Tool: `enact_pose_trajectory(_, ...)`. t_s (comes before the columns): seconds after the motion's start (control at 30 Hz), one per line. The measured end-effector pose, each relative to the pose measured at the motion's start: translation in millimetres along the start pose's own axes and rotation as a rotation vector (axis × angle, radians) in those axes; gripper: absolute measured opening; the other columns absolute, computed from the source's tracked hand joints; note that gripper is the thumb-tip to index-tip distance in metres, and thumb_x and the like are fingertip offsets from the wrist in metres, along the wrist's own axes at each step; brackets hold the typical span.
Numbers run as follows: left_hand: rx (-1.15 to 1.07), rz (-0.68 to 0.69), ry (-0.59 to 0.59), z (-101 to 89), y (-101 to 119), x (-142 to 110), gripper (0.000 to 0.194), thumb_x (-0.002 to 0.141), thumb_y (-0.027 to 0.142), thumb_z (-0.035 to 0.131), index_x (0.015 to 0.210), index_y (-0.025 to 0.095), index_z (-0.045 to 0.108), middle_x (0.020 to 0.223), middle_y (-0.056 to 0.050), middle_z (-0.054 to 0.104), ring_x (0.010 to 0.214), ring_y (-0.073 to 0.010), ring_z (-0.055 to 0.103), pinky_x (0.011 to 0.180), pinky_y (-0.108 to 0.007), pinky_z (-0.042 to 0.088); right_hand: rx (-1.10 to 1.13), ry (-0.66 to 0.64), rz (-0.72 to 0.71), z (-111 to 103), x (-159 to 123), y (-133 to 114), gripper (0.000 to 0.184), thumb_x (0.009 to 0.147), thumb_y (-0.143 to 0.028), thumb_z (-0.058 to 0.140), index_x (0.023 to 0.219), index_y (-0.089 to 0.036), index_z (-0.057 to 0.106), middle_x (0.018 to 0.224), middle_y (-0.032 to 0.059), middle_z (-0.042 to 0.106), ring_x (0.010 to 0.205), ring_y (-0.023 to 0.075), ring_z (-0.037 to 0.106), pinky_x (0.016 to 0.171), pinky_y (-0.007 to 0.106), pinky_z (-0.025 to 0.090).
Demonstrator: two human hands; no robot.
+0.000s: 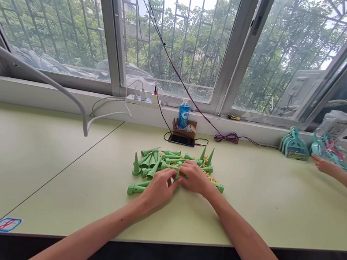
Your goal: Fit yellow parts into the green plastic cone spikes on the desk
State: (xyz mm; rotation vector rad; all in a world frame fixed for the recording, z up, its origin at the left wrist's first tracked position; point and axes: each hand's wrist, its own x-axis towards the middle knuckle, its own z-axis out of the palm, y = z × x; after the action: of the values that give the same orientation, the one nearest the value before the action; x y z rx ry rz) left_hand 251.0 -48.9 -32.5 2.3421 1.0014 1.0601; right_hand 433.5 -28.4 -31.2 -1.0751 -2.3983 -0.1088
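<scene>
A heap of green plastic cone spikes lies on the pale green table, with small yellow pieces scattered among them. My left hand and my right hand meet over the heap's near side. Both have their fingers curled together around one green cone spike that shows between them. One green spike lies flat just left of my left hand. Two spikes stand upright at the back of the heap.
A small cardboard box with a blue bottle stands behind the heap, a dark phone in front of it. Cables run along the sill. Another person's hand reaches near teal packaged goods at far right.
</scene>
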Motion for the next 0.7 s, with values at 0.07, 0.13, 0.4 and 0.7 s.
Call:
enact_pose_trajectory(0.07,-0.003,-0.013,0.008,-0.2,-2,1,0.017,0.089,0.028,0.057,0.075,0.019,0.054,0.075,0.001,0.055,0.062,-0.0127,0.052,0.062,-0.026,0.041,-0.019,0.022,0.001,2,0,1,0.015,0.084,-0.010,0.062,0.071,-0.017,0.058,0.071,0.0028,0.060,0.075,0.0180,0.047,0.074,0.030,0.039)
enact_pose_trajectory(0.13,0.001,-0.020,0.015,-0.8,-3,2,0.019,0.089,0.029,0.058,0.074,0.019,0.054,0.076,0.000,0.055,0.062,-0.0130,0.052,0.062,-0.027,0.042,-0.042,0.041,0.004,3,0,2,0.015,0.087,-0.013,0.062,0.072,-0.017,0.059,0.071,0.0031,0.059,0.076,0.0183,0.048,0.075,0.030,0.039)
enact_pose_trajectory(0.4,-0.031,-0.024,0.060,-2.8,-1,3,0.022,0.091,0.040,0.056,0.088,0.018,0.058,0.086,-0.001,0.061,0.058,-0.0116,0.052,0.061,-0.027,0.043,-0.013,0.117,0.068,-3,0,3,0.013,0.091,-0.017,0.062,0.078,-0.016,0.064,0.075,0.0055,0.065,0.080,0.0197,0.052,0.078,0.032,0.041)
enact_pose_trajectory(0.7,-0.077,-0.049,0.169,-13.2,3,5,0.042,0.102,0.042,0.027,0.086,0.018,0.057,0.073,-0.002,0.062,0.058,-0.0137,0.055,0.062,-0.027,0.043,0.045,0.267,0.206,-12,-3,15,0.013,0.091,-0.012,0.058,0.081,-0.017,0.064,0.077,0.0050,0.066,0.082,0.0194,0.055,0.078,0.031,0.042)
